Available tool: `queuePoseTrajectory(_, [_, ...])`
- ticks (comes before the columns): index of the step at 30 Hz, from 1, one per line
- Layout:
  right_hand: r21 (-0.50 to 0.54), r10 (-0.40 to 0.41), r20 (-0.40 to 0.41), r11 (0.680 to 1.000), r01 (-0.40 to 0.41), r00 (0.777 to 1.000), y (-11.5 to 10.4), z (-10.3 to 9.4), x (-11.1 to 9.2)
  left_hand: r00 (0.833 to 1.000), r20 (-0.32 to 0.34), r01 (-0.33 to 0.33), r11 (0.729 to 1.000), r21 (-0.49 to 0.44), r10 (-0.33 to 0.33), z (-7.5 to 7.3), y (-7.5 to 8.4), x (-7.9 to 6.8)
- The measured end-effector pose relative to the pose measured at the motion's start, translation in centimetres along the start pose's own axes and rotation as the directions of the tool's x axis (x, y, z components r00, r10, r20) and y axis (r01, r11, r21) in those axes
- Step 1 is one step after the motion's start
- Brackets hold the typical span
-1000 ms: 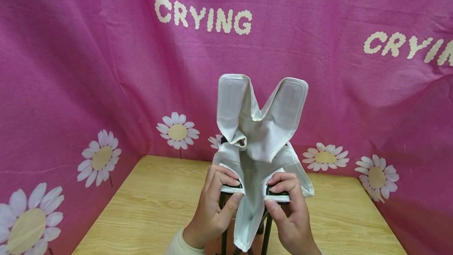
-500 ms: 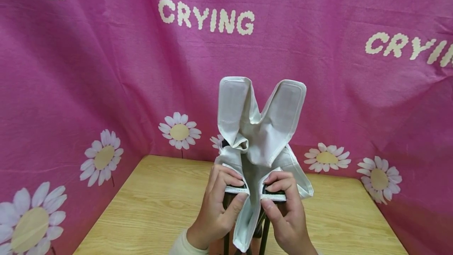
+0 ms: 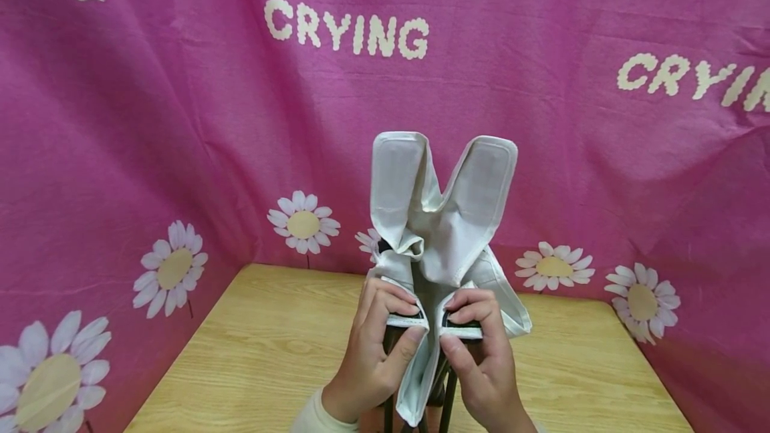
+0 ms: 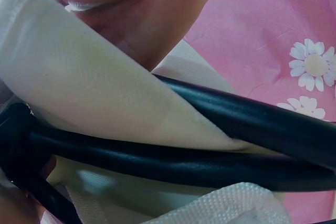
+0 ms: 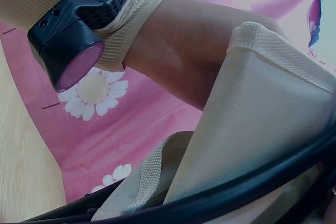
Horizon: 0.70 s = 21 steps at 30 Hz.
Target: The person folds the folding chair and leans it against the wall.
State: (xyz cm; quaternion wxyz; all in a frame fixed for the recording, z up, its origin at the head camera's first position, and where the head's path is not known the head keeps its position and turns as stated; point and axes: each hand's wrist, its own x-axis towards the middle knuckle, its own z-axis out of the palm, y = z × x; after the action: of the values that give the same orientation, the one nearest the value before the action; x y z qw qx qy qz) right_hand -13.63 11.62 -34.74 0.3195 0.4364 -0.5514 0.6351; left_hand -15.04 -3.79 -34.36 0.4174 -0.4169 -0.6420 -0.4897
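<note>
Our left fingers point(image 3: 390, 299) and right fingers point(image 3: 472, 314), pinching the white fabric seat point(image 3: 450, 242), have drawn its near edges closer together.

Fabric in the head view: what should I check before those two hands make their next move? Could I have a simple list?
1. Left hand has a hold: ok; it pinches the near edge of the fabric.
2. Right hand has a hold: ok; it pinches the near edge too, on its own side.
3. Far flaps clear of the hands: ok; both stand up beyond them.
4. Fabric spread flat: not ok; it is creased and folded.
5. Frame standing on the table: cannot tell; its lower end runs out of the head view.
</note>
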Motion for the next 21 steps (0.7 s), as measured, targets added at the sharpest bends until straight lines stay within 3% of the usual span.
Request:
queuePoseTrajectory(11, [0.002,-0.002,-0.027,1.0,0.002,1.0,0.1,0.3,0.1,1.0,-0.007,0.01,1.0,-0.005,-0.01,0.1,1.2,1.0])
queuePoseTrajectory(21, [-0.013,-0.025,-0.052,1.0,0.024,0.998,0.6,0.5,0.3,1.0,-0.011,0.02,1.0,-0.014,-0.02,0.8,-0.1,0.2])
